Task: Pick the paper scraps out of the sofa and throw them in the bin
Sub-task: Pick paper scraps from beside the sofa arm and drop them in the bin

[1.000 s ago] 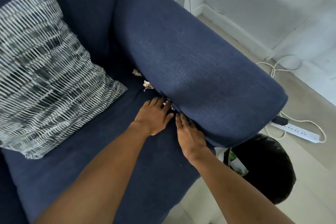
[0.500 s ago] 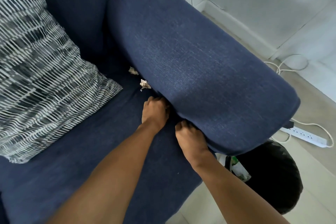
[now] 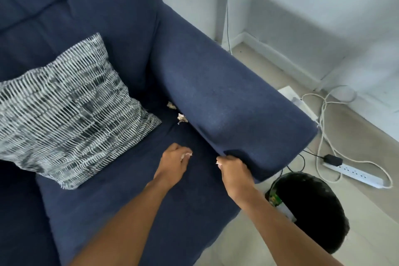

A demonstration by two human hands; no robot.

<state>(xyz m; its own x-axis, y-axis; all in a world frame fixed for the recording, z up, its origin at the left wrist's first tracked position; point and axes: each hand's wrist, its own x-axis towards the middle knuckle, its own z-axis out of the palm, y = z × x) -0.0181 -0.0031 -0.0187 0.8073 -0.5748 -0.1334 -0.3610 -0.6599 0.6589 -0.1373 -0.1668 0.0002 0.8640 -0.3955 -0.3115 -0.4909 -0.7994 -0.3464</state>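
Note:
My left hand [image 3: 174, 163] hovers over the navy sofa seat [image 3: 121, 201], fingers closed around a small white paper scrap that peeks out at the fingertips. My right hand [image 3: 233, 170] is closed too, a sliver of white paper showing at its fingertips, beside the front end of the armrest [image 3: 233, 101]. Two crumpled paper scraps remain in the crease between seat and armrest: one scrap [image 3: 182, 118] nearer me, another scrap [image 3: 171, 105] further back. The black bin [image 3: 311, 211] stands on the floor below the armrest's front, right of my right arm.
A black-and-white patterned cushion [image 3: 69, 110] leans on the seat at left. On the floor to the right lie a white power strip [image 3: 356, 174] with a black plug and looping white cables [image 3: 323, 119]. White walls and skirting run behind.
Both hands have pulled back out of the crease toward me, each closed with paper showing at its fingertips. The view has tilted up, showing more backrest and floor.

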